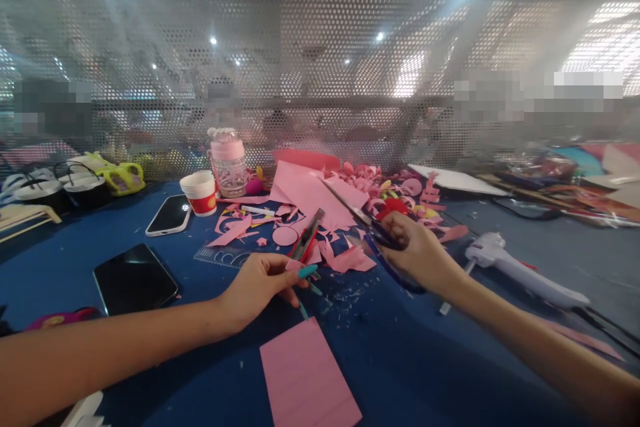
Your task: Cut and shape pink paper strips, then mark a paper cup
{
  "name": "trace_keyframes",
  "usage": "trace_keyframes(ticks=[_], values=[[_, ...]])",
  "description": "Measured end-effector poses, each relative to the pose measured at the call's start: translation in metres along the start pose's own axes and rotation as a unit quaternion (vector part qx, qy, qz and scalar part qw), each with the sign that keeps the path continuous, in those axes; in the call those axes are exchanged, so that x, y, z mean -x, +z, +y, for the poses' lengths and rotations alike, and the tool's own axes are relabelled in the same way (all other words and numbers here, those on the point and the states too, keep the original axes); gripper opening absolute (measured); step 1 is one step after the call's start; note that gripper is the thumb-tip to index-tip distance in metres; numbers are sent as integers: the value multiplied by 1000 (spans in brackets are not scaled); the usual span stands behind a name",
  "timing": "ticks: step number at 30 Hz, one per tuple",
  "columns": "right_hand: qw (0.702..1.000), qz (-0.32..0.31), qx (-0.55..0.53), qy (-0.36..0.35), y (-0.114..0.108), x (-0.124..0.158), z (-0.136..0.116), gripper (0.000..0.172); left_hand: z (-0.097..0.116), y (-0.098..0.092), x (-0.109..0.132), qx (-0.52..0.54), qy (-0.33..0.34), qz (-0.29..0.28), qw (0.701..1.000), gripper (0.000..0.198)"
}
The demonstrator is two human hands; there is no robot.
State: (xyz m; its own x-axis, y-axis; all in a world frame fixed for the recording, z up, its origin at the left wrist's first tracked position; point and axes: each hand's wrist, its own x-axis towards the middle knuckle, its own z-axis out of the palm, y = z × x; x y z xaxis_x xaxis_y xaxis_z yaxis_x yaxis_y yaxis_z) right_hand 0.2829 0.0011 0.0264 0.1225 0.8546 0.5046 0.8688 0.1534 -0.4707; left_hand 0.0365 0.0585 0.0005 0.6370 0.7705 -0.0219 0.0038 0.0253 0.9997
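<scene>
My right hand [407,243] is closed around the dark blue handles of a pair of scissors [350,207]. Their blades point up and to the left, over the pink paper scraps. My left hand [265,277], with long teal nails, has its fingers pinched together; what they hold, if anything, is too small to make out. Just beyond those fingertips lies a red and grey box cutter [307,237]. Below the left hand, a pink paper rectangle [310,377] rests on the blue table. Larger pink sheets [310,193] lie behind the scissors' blades.
Pink paper offcuts [350,257] and a clear stencil ruler [220,255] lie mid-table. To the left are two phones [135,280], paper cups [200,193] and a pink-lidded jar [229,160]. A glue gun [525,273] with its cord lies right. A perforated metal screen [320,80] stands behind.
</scene>
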Motion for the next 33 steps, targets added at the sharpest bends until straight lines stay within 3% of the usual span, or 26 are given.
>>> trace_keyframes(ticks=[4,7,14,20,33], values=[[992,-30,112,-44,3,11,-20,28,1,0,0,-4,-5,-7,1000,26],[987,-39,136,-74,8,17,-28,21,0,-1,-1,-10,2,-10,1000,23],[983,-73,111,-128,13,20,-20,21,-3,-2,-1,-10,11,11,1000,19],[960,-90,193,-182,15,19,-16,38,-5,-2,-1,0,24,-14,1000,18],[952,-100,195,-216,14,19,-17,38,-3,-3,0,-49,35,-7,998,14]])
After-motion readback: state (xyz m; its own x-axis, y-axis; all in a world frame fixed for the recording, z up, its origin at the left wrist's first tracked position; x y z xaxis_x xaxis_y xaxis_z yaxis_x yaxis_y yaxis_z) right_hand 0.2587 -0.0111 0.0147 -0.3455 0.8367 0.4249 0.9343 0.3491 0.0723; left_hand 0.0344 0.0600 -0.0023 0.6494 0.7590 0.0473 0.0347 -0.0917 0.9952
